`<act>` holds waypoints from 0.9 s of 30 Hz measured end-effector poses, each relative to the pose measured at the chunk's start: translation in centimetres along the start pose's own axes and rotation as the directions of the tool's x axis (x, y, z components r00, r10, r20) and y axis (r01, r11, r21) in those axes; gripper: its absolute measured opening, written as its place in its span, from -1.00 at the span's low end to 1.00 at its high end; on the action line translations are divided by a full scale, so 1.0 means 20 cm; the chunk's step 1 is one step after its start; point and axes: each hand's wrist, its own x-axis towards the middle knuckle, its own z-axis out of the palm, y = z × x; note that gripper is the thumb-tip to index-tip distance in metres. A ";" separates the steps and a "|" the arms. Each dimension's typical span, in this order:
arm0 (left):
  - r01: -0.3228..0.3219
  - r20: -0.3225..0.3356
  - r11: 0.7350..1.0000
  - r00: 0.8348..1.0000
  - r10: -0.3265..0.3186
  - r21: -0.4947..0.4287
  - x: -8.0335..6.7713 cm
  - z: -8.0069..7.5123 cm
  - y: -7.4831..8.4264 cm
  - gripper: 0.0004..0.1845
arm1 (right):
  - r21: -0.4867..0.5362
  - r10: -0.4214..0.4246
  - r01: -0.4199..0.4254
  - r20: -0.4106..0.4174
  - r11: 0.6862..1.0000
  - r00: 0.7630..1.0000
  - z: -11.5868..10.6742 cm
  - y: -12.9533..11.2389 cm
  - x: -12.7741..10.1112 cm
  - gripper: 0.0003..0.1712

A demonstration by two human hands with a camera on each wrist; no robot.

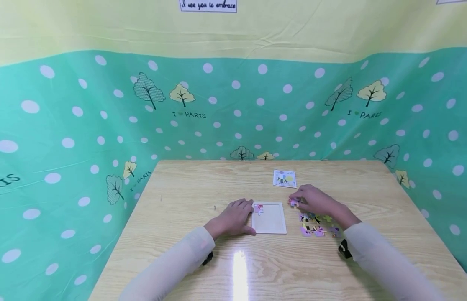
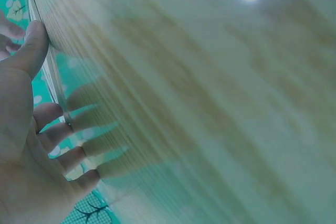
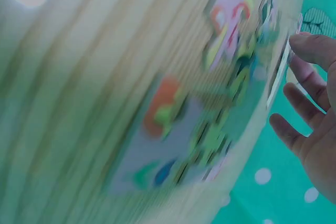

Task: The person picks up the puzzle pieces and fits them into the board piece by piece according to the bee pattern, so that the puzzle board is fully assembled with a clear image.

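A white square puzzle frame (image 1: 269,233) lies on the table with one pink puzzle piece (image 1: 258,209) in its far left corner. My left hand (image 1: 235,217) rests at the frame's left side, fingers spread and thumb near the lower corner; the left wrist view shows the thumb (image 2: 35,40) at the frame's edge. To the right of the frame, my right hand (image 1: 314,200) pinches a pink jigsaw piece (image 1: 293,202) between thumb and fingers. Just below that hand lie several loose puzzle pieces (image 1: 306,230), seen blurred and close in the right wrist view (image 3: 173,114).
A small picture card (image 1: 284,179) lies behind the frame, towards the back of the wooden table (image 1: 196,179). Green dotted cloth (image 1: 237,113) hangs around the table's back and sides. A bright light reflection shows on the near tabletop.
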 end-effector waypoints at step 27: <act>-0.001 -0.006 1.000 1.000 0.001 0.001 0.00 0.01 0.00 -0.13 | 0.003 -0.125 0.125 0.032 0.992 0.992 0.09 -0.26 0.21 -0.68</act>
